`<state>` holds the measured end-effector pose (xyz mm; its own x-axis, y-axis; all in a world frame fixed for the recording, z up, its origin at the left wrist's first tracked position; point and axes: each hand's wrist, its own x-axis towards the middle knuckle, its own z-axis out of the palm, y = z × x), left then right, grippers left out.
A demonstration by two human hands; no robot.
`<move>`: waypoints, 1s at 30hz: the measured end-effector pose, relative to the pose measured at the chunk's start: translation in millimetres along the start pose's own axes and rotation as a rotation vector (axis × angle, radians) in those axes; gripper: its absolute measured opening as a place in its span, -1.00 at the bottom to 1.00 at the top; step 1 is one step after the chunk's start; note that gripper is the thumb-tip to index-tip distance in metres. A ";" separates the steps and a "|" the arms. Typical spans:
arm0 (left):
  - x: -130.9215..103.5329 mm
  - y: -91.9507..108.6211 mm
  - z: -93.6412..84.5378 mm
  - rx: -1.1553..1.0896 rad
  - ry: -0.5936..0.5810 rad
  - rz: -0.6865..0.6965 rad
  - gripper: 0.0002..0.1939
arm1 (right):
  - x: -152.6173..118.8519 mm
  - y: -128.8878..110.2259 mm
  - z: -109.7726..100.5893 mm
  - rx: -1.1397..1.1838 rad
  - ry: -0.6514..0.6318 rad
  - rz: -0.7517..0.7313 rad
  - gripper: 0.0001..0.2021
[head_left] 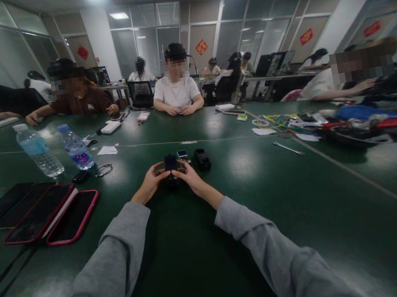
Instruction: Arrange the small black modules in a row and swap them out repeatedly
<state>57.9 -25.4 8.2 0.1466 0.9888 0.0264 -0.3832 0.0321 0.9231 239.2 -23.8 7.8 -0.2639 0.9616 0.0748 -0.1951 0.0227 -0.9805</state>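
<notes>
Both of my arms reach forward over the green table (188, 263). Between my hands is a small, dark, boxy device (171, 162) with a flat dark face. My left hand (153, 178) grips its left side, thumb across the front. On the opposite side, my right hand (188, 175) holds it with thumb and fingers. The device's exact kind and its underside are hard to make out. Just beyond my right hand lies a small silver-and-dark gadget (182, 155). A black open-framed case (202, 159) stands to the right of that, touched by neither hand.
At left are several phones, one in a pink-rimmed case (73, 217), and two water bottles (38, 150) (75, 147). A wrench (288, 148) lies at right, near tangled cables (274, 122) and a heap of tools. Across the table sits a person in a white shirt (176, 91); others sit around.
</notes>
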 end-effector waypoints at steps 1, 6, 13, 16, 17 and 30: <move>0.6 -0.7 -0.4 0.000 0.006 0.002 -0.27 | 0.0 -0.6 -0.1 0.006 -0.007 0.002 -0.21; 0.1 -1.4 0.2 0.007 0.028 0.016 -0.24 | 0.2 -2.4 -1.9 -0.003 -0.034 0.008 -0.16; -2.3 0.8 0.7 0.034 -0.005 0.014 -0.27 | 0.5 -1.5 -2.5 -0.044 -0.041 0.001 -0.16; -0.1 -1.4 -1.4 0.072 -0.028 0.003 -0.25 | -0.2 -2.5 -1.6 -0.055 -0.036 0.000 -0.19; 1.1 -2.7 -2.1 0.089 -0.028 0.007 -0.24 | -0.7 -3.1 -1.4 -0.057 -0.035 -0.002 -0.20; 0.4 -2.5 1.9 0.104 0.047 0.013 -0.31 | -1.7 -2.8 3.0 -0.027 -0.007 -0.015 -0.23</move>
<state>60.6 -25.4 6.6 0.0983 0.9949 0.0228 -0.2877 0.0065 0.9577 237.4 -26.4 10.9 -0.2677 0.9592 0.0908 -0.1736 0.0447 -0.9838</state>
